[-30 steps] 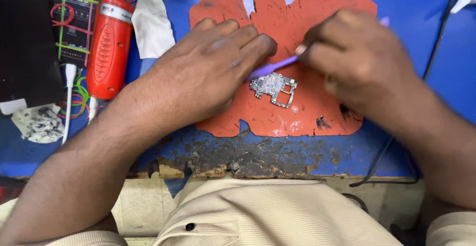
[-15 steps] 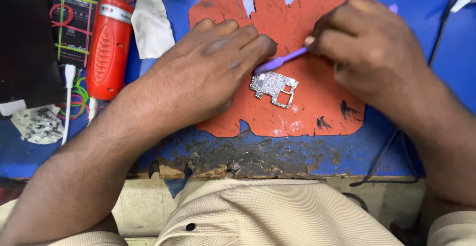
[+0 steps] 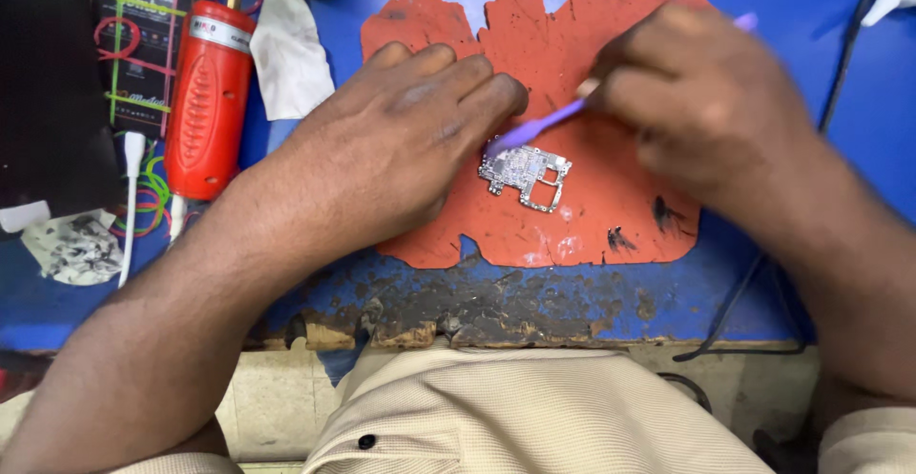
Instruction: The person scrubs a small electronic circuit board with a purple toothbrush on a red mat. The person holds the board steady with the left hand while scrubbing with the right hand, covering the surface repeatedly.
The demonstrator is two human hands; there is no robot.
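Note:
A small silvery circuit board (image 3: 527, 172) lies on a worn red mat (image 3: 534, 44) on the blue table. My left hand (image 3: 401, 135) rests flat on the mat, its fingertips touching the board's upper left edge. My right hand (image 3: 701, 97) grips a thin purple brush-like tool (image 3: 534, 130), whose tip touches the board's top left corner beside my left fingertips. The tool's far end pokes out behind my right hand, which is blurred.
A red handheld tool (image 3: 205, 102) lies left of the mat, next to a white cloth scrap (image 3: 286, 54) and a dark packet (image 3: 134, 35) with rubber bands. A black cable (image 3: 840, 73) runs down the right side. The table's front edge (image 3: 477, 316) is chipped.
My right hand has shifted back and forth with the purple tool, its tip staying on the board. The board has moved slightly on the mat. My left hand has stayed put.

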